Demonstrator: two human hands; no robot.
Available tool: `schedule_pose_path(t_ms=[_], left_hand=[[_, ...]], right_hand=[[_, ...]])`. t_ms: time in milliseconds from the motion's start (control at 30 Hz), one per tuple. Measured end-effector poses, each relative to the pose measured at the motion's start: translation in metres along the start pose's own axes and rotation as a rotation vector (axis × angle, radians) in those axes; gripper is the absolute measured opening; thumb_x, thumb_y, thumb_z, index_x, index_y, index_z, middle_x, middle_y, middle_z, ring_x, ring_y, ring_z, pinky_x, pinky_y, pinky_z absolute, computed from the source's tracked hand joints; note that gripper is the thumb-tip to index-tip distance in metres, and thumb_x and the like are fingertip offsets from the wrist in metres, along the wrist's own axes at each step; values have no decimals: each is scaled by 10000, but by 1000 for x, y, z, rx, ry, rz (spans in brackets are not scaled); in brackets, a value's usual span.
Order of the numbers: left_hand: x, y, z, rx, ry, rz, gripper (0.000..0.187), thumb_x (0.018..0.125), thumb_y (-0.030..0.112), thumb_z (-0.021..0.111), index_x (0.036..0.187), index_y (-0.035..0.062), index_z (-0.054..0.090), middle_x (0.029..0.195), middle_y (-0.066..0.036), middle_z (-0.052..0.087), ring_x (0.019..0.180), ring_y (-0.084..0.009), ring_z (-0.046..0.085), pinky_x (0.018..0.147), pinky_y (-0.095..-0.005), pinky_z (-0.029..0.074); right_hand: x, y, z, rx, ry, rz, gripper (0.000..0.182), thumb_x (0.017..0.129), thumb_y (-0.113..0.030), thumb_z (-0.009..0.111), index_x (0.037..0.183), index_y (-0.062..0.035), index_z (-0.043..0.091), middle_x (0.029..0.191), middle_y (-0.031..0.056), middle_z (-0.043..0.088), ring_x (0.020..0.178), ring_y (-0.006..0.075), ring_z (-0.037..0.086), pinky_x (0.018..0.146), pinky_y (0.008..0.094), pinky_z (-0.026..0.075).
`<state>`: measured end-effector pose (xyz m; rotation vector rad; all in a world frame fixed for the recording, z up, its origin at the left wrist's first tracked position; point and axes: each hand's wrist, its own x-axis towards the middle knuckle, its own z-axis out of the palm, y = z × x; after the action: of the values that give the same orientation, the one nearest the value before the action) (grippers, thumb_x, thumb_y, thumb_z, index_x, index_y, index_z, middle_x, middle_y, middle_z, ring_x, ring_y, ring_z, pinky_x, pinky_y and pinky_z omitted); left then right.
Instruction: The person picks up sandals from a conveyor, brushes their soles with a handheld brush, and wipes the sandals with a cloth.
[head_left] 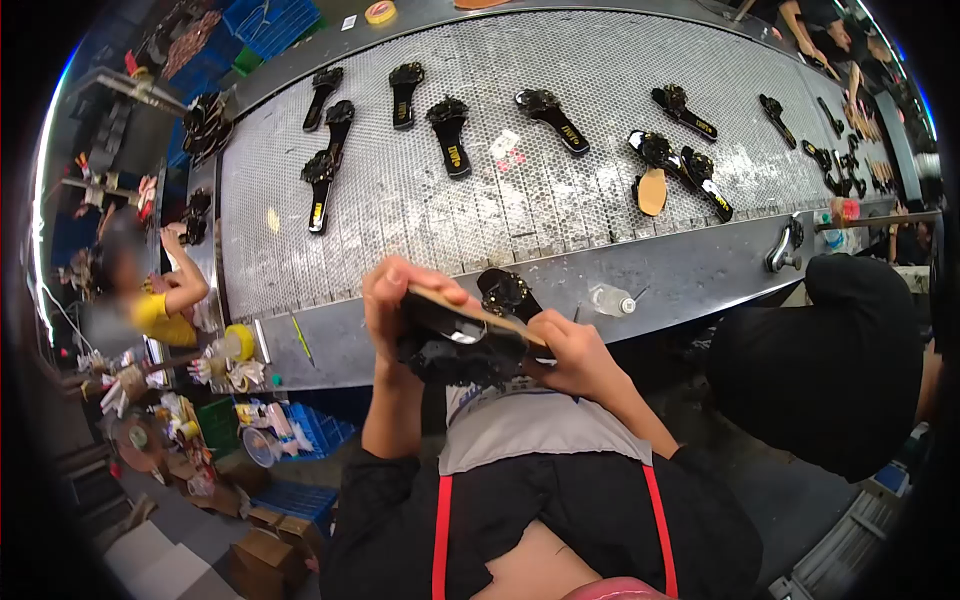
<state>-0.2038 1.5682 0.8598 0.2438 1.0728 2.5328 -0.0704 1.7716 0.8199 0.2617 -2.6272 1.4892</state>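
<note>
Between my two hands, in front of my apron, I hold a black sandal (462,345) turned on its side, its tan sole edge facing up and its dark ruffled upper hanging below. My left hand (388,305) is wrapped round one end, fingers over the sole. My right hand (577,352) grips the other end with the thumb along the edge. Just behind, another black sandal (507,291) with gold-coloured studs lies on the metal table edge, partly hidden by the held one. A small clear bottle (611,300) with a white cap lies right of it.
Several black sandals, one being a sandal (449,135) with gold lettering, lie on the mesh conveyor (400,240). A yellow-green pen (302,340) and a tape roll (240,342) are at the left edge. One person (150,295) is at left, another person (830,370) close at right.
</note>
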Motion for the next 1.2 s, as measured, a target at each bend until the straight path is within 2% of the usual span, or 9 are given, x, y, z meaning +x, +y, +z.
schedule_pose_path(t_ms=[200, 333, 500, 600, 700, 800, 900, 1067, 1200], left_hand=[[50, -25, 7, 80, 391, -264, 544, 1090, 404, 439, 806, -23, 622, 738, -249, 711, 640, -329, 731, 645, -412, 642], [90, -37, 4, 808, 16, -18, 830, 1085, 635, 187, 1566, -17, 366, 1561, -203, 453, 1371, -302, 521, 1163, -424, 378], [150, -41, -17, 1492, 143, 294, 674, 1088, 498, 401, 1547, 5, 413, 1529, -235, 480, 1430, -403, 453, 1201, -551, 287], [142, -48, -31, 2002, -193, -233, 491, 1052, 435, 503, 1345, 51, 596, 1304, -171, 657, 1261, -366, 591, 1096, -630, 373], [102, -58, -87, 1951, -641, -729, 428, 1038, 445, 518, 1222, 80, 648, 1202, -151, 703, 1133, -342, 661, 991, -636, 451], [70, -59, -91, 1852, -525, -797, 429, 1037, 455, 513, 1209, 90, 661, 1189, -157, 709, 1118, -355, 668, 963, -607, 479], [49, -64, -90, 1732, -456, -796, 432, 1041, 448, 500, 1194, 85, 678, 1182, -157, 714, 1111, -373, 664, 968, -552, 496], [41, -69, -80, 1350, -432, -491, 384, 1048, 352, 535, 1210, 44, 696, 1176, -179, 712, 1146, -367, 650, 978, -455, 503], [44, -104, -76, 909, 75, -229, 491, 1098, 402, 440, 1314, 5, 632, 1266, -159, 685, 1219, -300, 628, 1033, -441, 483]], right_hand=[[9, 32, -11, 139, -137, 292, 445, 754, -99, 841, 1129, -37, 610, 1008, 106, 649, 870, 290, 699, 764, 380, 553], [43, 65, -34, 506, -204, 446, 608, 777, -150, 849, 1314, -33, 588, 1132, 110, 681, 1043, 223, 667, 913, 354, 527], [161, 167, -52, 694, -285, 559, 894, 840, -373, 847, 1522, -15, 394, 1381, 189, 580, 1271, 252, 559, 995, 408, 510], [238, 275, -54, 764, -183, 748, 1052, 902, -591, 714, 1616, -28, 185, 1550, 234, 396, 1395, 352, 438, 1018, 608, 463], [280, 419, -31, -209, 45, 761, 831, 916, -495, 702, 1496, -4, 366, 1555, 227, 418, 1382, 387, 468, 1062, 562, 464], [271, 465, -13, -564, -129, 917, 886, 857, -436, 753, 1516, -14, 338, 1519, 174, 455, 1402, 386, 458, 1105, 553, 440], [263, 426, -25, -739, -283, 827, 936, 779, -408, 807, 1498, 24, 393, 1470, 215, 495, 1399, 369, 460, 1105, 564, 437], [206, 329, -36, 421, -122, 860, 318, 719, -131, 810, 897, 7, 585, 968, 178, 671, 539, 205, 629, 510, 348, 550], [111, 182, -61, 680, -109, 839, 723, 719, 3, 807, 1310, 20, 393, 1009, 126, 612, 769, 205, 657, 551, 351, 549]])
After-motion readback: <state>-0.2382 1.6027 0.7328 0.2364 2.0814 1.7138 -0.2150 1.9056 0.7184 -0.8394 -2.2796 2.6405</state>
